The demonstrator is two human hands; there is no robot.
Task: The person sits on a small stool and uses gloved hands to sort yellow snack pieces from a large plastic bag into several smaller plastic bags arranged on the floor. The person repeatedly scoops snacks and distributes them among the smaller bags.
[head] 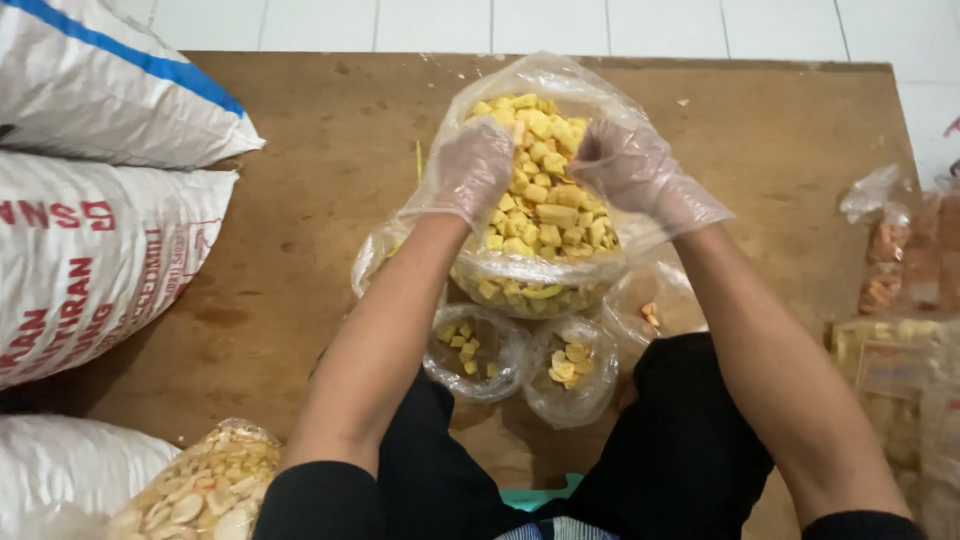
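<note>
Head cam, steep down, close over wooden board (300, 250).

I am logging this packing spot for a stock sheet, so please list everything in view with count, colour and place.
large clear bag of yellow snack pieces: one, yellow, centre of board, both hands in its mouth
small clear bags: two, few yellow pieces each, just below the large bag
bag of pale chips: one, cream, bottom left
woven sacks: three, white with blue and red marks, left edge
packed snack bags: several, orange and yellowish, right edge, blurred
wooden board: one, brown, under everything
left hand: clear glove
right hand: clear glove
</note>
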